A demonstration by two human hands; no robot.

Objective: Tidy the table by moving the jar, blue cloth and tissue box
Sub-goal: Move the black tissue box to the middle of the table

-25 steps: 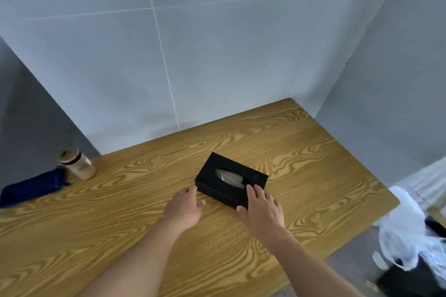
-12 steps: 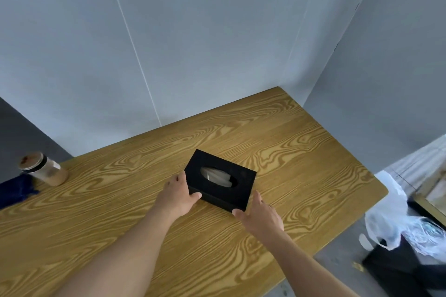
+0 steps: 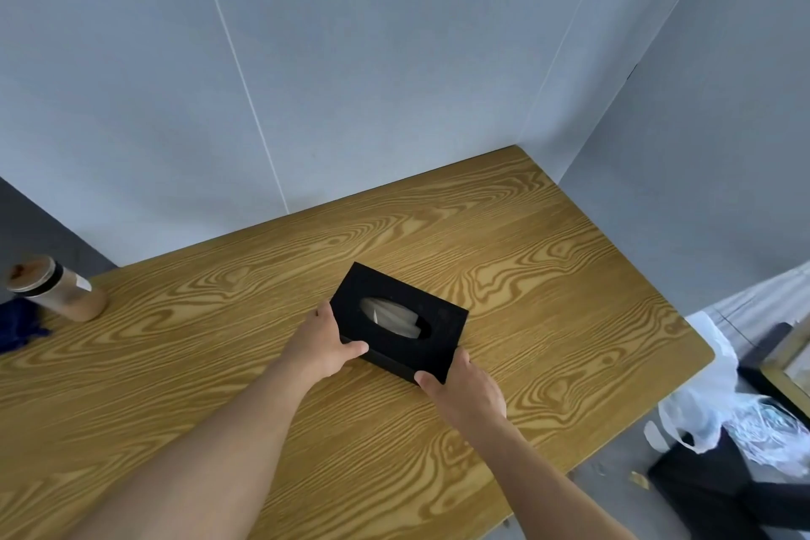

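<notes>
A black tissue box with a pale tissue in its oval slot lies in the middle of the wooden table. My left hand grips its near-left corner. My right hand holds its near-right corner, thumb on the front face. At the far left edge stands a jar of brown powder with a dark band under its lid. Beside it, cut off by the frame edge, lies the blue cloth.
Grey walls close the table at the back and right, meeting at the far right corner. On the floor to the right are a white plastic bag and a black bin.
Both hands have closed on the tissue box's near corners from lying flat beside it. The box has shifted slightly toward the far right. The view has swung right, pushing jar and cloth to the left edge.
</notes>
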